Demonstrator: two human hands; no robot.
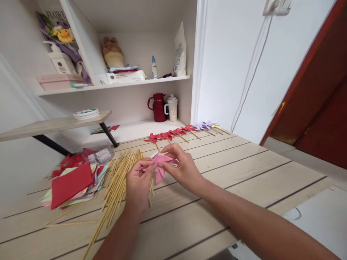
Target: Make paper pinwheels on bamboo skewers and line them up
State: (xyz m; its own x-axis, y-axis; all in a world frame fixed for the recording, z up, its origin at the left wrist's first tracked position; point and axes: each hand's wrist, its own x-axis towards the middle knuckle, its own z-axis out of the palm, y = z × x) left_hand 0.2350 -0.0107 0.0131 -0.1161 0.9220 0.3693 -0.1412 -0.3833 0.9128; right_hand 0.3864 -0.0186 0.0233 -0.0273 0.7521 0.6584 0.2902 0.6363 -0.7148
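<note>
Between my hands, above the slatted wooden table, is a pink paper pinwheel (159, 174) with its folded blades spread. My left hand (139, 182) pinches it from the left, thumb near the centre. From the right, my right hand (183, 168) grips it too, thumb and fingers close to the middle. A small pin-like point seems to show at the hub, too small to make out. Beneath and beside my left hand lies a heap of thin wooden sticks (119, 184). Left of the sticks sits a stack of coloured paper squares, a red sheet (72, 185) on top.
Along the table's back edge lie several red pinwheels (177, 132) on sticks, a lavender pinwheel (205, 125) and a pale yellow one (216, 126). A clear plastic bag (100, 153) is behind the papers. A raised wooden shelf (59, 124), red jug (159, 108) and cup (172, 108) stand farther back.
</note>
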